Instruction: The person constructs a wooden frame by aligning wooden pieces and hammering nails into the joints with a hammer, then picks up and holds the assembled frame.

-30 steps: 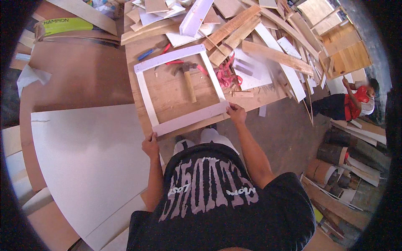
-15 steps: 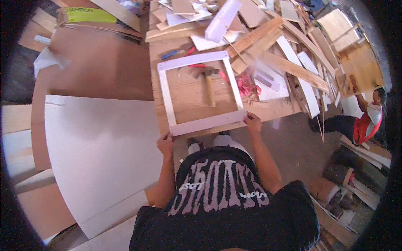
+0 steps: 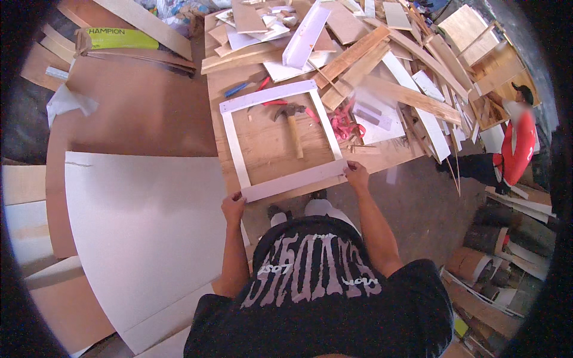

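Note:
A square frame of white-painted wooden strips (image 3: 295,180) lies on the wooden workbench (image 3: 271,169), its near strip along the bench's front edge. At the near left corner, my left hand (image 3: 233,207) is closed, thumb and fingers pinching the strip's end. My right hand (image 3: 356,176) grips the opposite end of that strip at the near right corner. Inside the frame's opening lies a claw hammer (image 3: 295,134) with a wooden handle. A blue-handled tool (image 3: 236,89) rests just beyond the far strip, close to some red handles. Tangled red strapping (image 3: 349,126) lies to the frame's right.
Wood offcuts and boards (image 3: 358,65) are heaped over the bench's far and right side. To my left stands a large white panel (image 3: 143,238) beside brown sheets (image 3: 143,101). A person in red (image 3: 520,146) is at the right near a wooden box (image 3: 507,89). Scraps lie lower right.
My view has shifted slightly, while the frame, hammer and both hands keep their places relative to one another. At the right, the other person has changed posture and their head now shows higher.

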Demonstrator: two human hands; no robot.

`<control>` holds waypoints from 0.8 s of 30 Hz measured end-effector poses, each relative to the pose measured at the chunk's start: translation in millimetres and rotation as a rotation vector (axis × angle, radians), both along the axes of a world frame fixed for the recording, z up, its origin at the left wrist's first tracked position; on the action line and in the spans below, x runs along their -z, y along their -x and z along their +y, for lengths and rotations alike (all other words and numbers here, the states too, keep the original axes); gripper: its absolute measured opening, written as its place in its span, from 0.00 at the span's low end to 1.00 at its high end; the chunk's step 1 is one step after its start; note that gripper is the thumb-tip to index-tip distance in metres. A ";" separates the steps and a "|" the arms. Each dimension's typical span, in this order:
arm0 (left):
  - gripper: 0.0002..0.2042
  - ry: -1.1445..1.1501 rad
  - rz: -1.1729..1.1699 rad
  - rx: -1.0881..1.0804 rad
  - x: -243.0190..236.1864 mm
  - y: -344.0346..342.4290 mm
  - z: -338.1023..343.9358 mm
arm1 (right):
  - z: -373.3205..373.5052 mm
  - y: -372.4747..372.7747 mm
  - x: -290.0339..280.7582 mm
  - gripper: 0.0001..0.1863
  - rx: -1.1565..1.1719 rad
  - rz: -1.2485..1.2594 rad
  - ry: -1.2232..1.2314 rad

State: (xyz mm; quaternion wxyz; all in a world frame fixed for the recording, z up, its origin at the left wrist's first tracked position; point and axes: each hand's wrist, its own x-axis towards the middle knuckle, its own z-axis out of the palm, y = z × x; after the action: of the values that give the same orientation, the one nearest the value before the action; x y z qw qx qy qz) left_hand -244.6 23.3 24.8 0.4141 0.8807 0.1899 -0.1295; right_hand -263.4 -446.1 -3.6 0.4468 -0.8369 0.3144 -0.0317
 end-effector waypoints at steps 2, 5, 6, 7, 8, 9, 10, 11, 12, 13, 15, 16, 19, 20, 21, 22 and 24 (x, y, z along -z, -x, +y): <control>0.21 -0.030 0.018 0.035 -0.3 0.7 3.0 | 9.7 1.4 -16.0 0.20 -0.062 0.048 0.212; 0.25 -0.015 -0.036 0.019 -17.6 3.4 6.9 | 18.9 10.0 -38.1 0.25 0.146 -0.099 0.398; 0.26 -0.025 -0.024 -0.010 -24.7 1.7 11.3 | 18.8 13.8 -47.2 0.25 0.160 -0.099 0.398; 0.27 -0.034 -0.011 -0.044 -33.5 0.8 13.5 | 21.1 17.2 -63.5 0.24 0.172 -0.164 0.266; 0.27 -0.033 -0.011 -0.029 -43.1 -0.2 8.2 | 21.3 22.6 -76.0 0.24 0.190 -0.226 0.136; 0.25 -0.010 -0.108 -0.006 -52.1 -0.7 0.1 | 24.1 25.7 -86.5 0.24 0.205 -0.224 0.139; 0.24 0.014 -0.206 0.021 -58.7 -0.8 -9.2 | 28.0 30.5 -96.4 0.23 0.167 -0.277 0.040; 0.24 0.014 -0.205 0.028 -54.4 -1.2 -15.4 | 35.8 31.7 -108.2 0.22 0.116 -0.329 -0.063; 0.22 0.026 -0.342 0.163 -48.0 -3.7 -24.6 | 41.9 35.1 -121.0 0.22 0.123 -0.328 -0.063; 0.21 0.041 -0.482 0.297 -43.8 -8.3 -36.7 | 48.1 35.7 -138.3 0.22 0.046 -0.301 -0.159; 0.20 0.149 -0.437 0.303 -66.7 -15.4 -83.9 | 49.3 37.8 -142.4 0.21 -0.009 -0.278 -0.253; 0.19 0.250 -0.389 0.287 -83.4 -15.6 -109.0 | 48.4 38.3 -138.9 0.19 -0.030 -0.325 -0.307; 0.17 0.550 -0.244 0.207 -117.3 -15.0 -177.7 | 44.7 36.7 -147.4 0.16 -0.042 -0.430 -0.416; 0.17 0.545 -0.244 0.203 -115.8 -16.9 -189.9 | 38.6 33.6 -152.7 0.16 -0.067 -0.338 -0.348; 0.16 0.437 -0.233 0.321 -112.2 -19.3 -201.2 | 32.6 29.7 -154.2 0.16 -0.095 -0.247 -0.280; 0.16 0.331 -0.222 0.442 -106.8 -24.4 -213.5 | 24.7 23.9 -149.7 0.16 -0.098 -0.249 -0.281; 0.16 0.268 -0.290 0.450 -77.4 -26.1 -228.5 | 11.7 9.2 -133.2 0.16 -0.230 -0.118 0.022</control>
State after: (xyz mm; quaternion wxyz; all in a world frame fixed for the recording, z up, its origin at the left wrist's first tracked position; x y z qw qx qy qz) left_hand -218.5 -205.2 102.2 0.5102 0.8476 -0.0900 -0.1145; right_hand -272.6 -434.4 129.5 0.4559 -0.8691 0.1891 -0.0326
